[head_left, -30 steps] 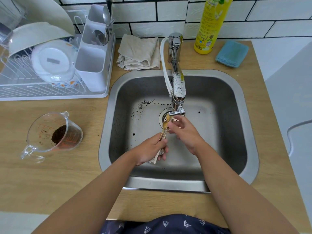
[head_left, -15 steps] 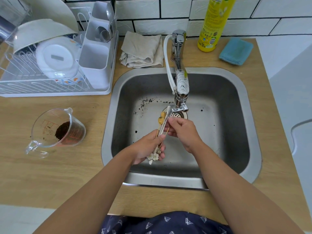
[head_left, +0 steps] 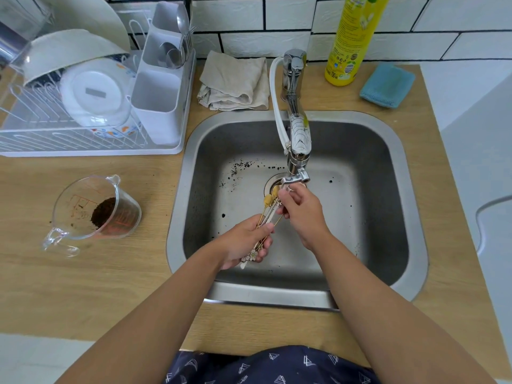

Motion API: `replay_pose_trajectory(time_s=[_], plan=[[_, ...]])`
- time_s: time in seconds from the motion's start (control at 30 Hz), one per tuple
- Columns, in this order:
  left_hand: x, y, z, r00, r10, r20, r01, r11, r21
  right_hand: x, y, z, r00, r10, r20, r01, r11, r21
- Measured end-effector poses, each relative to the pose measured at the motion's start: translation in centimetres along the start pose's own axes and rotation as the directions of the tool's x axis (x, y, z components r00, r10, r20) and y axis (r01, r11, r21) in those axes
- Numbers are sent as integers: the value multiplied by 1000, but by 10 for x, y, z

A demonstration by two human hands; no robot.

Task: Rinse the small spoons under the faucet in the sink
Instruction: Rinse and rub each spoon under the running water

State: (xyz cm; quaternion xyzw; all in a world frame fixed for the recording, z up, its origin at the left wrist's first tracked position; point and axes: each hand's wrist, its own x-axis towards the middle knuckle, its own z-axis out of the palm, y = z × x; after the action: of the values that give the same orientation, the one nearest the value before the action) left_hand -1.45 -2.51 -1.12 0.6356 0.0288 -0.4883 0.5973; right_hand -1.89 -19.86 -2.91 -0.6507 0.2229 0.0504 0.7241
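Left hand (head_left: 243,242) grips slim gold spoons (head_left: 270,210) with flower-tipped handles; right hand (head_left: 300,210) pinches them under the faucet (head_left: 297,139).

Left hand (head_left: 243,242) clenched, fingers curled; right hand (head_left: 303,212) raised beside it, fingertips pinching.

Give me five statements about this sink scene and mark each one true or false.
1. The left hand grips the small spoons by their handles. True.
2. The right hand rests on the counter. False: it is over the sink, at the spoons near the faucet.
3. The measuring cup is empty. False: it holds dark grounds.
4. The yellow bottle stands behind the sink. True.
5. The blue cloth lies in the sink. False: it lies on the counter.
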Motion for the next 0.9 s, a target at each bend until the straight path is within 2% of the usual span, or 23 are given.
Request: replay_pose_trajectory(time_s=[0.17,0.3,0.5,0.73,0.9], plan=[[2,0,1,1000,22,-13,-21,999,42,-1,0,-7,995,85,-59,-83,996,40],[3,2,4,996,48,-72,-41,994,101,1,-3,-10,989,143,-29,-138,982,126],[0,4,1,995,55,-85,-50,997,60,-1,-4,-3,996,79,-35,-75,991,107],[-1,5,3,1000,1,-5,-1,999,42,0,0,-2,986,63,-157,-57,998,42],[-2,3,2,1000,-29,-13,30,997,68,2,-1,-4,995,49,-87,-45,998,45]])
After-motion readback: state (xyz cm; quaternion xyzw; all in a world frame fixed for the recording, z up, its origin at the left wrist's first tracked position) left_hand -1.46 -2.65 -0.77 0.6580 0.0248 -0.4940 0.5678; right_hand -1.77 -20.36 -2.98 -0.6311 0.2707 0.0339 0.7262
